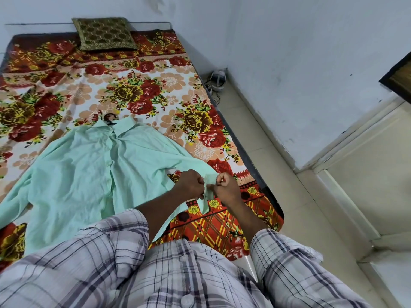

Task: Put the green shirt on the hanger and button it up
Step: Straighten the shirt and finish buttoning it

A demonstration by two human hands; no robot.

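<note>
The light green shirt (89, 165) lies spread front-up on the floral bed sheet (142, 90), its front placket closed down the middle. A dark hanger hook (109, 117) sticks out of the collar; the hanger's body is hidden inside the shirt. The shirt's right sleeve reaches toward the bed's near right corner. My left hand (191, 184) and my right hand (225, 187) both pinch the cuff (208, 192) of that sleeve, fingers curled, the cuff lifted a little off the sheet between them.
A dark patterned cushion (105, 33) rests at the head of the bed. On the floor beside the bed, in the wall corner, lies a white headset with cables (216, 82). Pale tiled floor (289, 196) runs along the bed's right side, with a step at right.
</note>
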